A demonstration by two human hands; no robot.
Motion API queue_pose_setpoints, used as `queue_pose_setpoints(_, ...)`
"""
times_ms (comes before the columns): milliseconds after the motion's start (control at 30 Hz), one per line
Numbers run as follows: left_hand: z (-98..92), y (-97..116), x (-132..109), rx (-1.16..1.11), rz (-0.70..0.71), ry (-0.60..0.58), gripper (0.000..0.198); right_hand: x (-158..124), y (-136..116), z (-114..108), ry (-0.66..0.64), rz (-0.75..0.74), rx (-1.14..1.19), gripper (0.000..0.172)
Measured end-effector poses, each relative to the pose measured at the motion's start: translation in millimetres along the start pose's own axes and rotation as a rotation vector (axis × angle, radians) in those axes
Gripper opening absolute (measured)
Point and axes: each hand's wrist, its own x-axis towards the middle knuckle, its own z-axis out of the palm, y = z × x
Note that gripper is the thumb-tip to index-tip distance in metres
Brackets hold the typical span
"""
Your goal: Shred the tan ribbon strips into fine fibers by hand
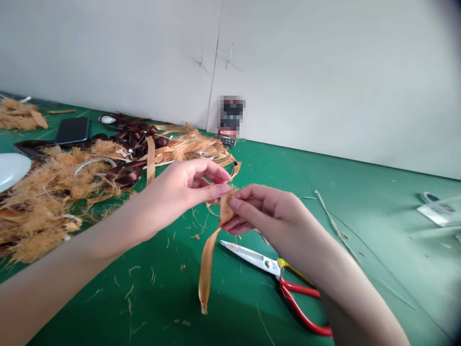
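A tan ribbon (208,274) hangs from my hands above the green table, its long tail dropping to a rough cut end. My right hand (264,209) is closed on the ribbon's upper part, thumb against fingers. At the fuzzy, frayed upper edge, the thumb and fingertips of my left hand (194,182) come together in a pinch; any single threads between them are too fine to make out. Below my right hand lies a pair of scissors (270,264) with red handles, blades pointing left, partly hidden by my right forearm.
Frayed tan fibres (39,202) heap up at the left, beside dark brown ribbon (131,173) and a tan fringed bundle (201,144). A phone (231,117) leans on the white wall (324,72). Another dark phone-like slab (73,130) lies back left. Loose threads litter the green table (162,298).
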Motion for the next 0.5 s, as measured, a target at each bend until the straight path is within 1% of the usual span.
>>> queue_pose_setpoints(133, -2.0, 1.3, -0.6, 0.012, -0.061, -0.079, 0.019, -1.5, -0.5, 2.0, 0.008, -0.043, -0.016, 0.013)
queue_pose_setpoints(200, -2.0, 1.6, -0.4, 0.009, -0.068, -0.094, 0.016, -1.1, 0.4, 2.3, 0.020, -0.059, -0.030, 0.013)
queue_pose_setpoints(267, -1.2, 1.2, -0.1, 0.003, -0.035, -0.083, 0.014, -0.3, 1.9, 2.2, 0.035, -0.078, -0.046, 0.013)
queue_pose_setpoints(367, 1.3, 1.2, -0.6, -0.004, 0.007, -0.020, 0.015, -0.3, 4.6, 2.4, 0.060, -0.142, -0.075, 0.014)
queue_pose_setpoints(433, 3.0, 3.0, -1.8, -0.027, -0.016, 0.010, 0.018, -1.4, 5.9, 3.7, 0.082, -0.208, -0.088, 0.015)
queue_pose_setpoints(500, 4.1, 6.0, -2.9, -0.096, -0.051, -0.003, 0.020, -2.6, 6.4, 5.6, 0.102, -0.265, -0.070, 0.014)
